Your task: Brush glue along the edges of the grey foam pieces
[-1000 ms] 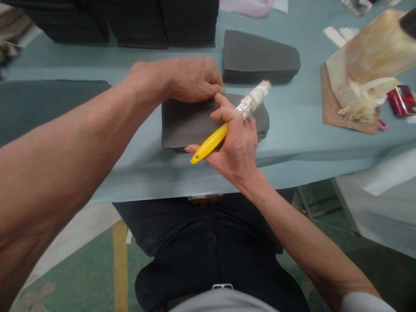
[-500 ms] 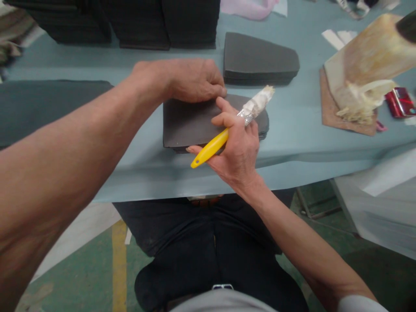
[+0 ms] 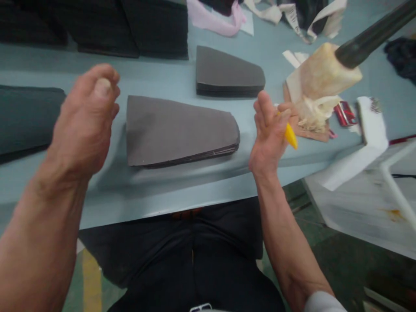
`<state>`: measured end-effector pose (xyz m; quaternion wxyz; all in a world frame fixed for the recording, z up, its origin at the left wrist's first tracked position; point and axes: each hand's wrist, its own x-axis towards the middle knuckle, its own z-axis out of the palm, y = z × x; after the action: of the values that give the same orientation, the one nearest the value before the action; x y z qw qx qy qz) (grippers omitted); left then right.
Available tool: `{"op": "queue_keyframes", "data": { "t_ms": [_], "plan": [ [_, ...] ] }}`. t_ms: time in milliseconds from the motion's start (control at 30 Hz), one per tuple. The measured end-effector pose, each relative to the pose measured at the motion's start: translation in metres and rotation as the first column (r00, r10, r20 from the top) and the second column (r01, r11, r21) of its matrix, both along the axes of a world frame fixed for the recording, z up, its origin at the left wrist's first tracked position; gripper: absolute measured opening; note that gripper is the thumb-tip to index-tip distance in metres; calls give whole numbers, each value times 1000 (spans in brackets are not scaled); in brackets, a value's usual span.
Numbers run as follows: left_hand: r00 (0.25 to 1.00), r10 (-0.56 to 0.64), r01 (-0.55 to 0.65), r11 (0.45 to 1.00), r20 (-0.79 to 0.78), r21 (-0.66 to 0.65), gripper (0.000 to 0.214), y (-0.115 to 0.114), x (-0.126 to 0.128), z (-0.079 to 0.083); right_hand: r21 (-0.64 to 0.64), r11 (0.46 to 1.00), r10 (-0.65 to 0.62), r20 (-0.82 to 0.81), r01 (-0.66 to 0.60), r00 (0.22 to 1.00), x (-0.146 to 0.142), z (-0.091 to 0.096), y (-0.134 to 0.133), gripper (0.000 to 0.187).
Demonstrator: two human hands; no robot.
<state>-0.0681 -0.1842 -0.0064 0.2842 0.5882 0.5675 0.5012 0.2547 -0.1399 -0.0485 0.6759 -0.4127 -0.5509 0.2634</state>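
Note:
In the middle of the table lies a stack of flat dark grey tapered pieces (image 3: 178, 132), wide at its left end and rounded at its right. My left hand (image 3: 86, 117) hovers left of it, fingers curled in and thumb over them, with nothing visible inside. My right hand (image 3: 269, 125), past the stack's right end, grips a yellow-handled brush (image 3: 291, 136); its wrapped upper part is hidden behind my fingers. A smaller stack of similar pieces (image 3: 229, 71) lies behind. Farther left, partly behind my left hand, is a dark green-grey stack (image 3: 26, 117).
Tall black stacks (image 3: 156, 30) stand at the back left. On the right, a stained whitish container (image 3: 315, 73) with a dark pipe rests on a brown board (image 3: 320, 135), beside a red packet (image 3: 345, 113). Pink cloth (image 3: 217, 24) and white strips lie behind.
Both hands have left the middle stack and moved apart, left hand leftward, right hand rightward with the brush. The stack is now uncovered. The view has shifted right.

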Motion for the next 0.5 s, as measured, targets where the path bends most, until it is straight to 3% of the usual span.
{"op": "queue_keyframes", "data": {
  "t_ms": [67,133,233,367,433,500],
  "plan": [
    [988,19,-16,1000,155,-20,80,-14,4,-22,-81,992,94,-87,-101,992,3,-7,3,43],
    [984,62,-57,998,169,-36,73,-27,16,-28,-80,974,203,-97,-211,974,5,-15,8,45],
    [974,136,-107,981,179,-163,58,-41,42,-10,12,939,344,-48,-344,938,6,-29,21,55],
    [963,186,-133,958,197,-254,56,-42,69,16,37,926,375,-172,-375,911,5,-39,35,66],
    [962,192,-138,956,197,-257,60,-40,71,16,8,928,365,-207,-372,908,2,-37,35,64],
    [990,118,-100,971,71,-219,69,-40,66,6,-10,928,362,-222,-373,905,-3,-34,31,61]
  ]
}}
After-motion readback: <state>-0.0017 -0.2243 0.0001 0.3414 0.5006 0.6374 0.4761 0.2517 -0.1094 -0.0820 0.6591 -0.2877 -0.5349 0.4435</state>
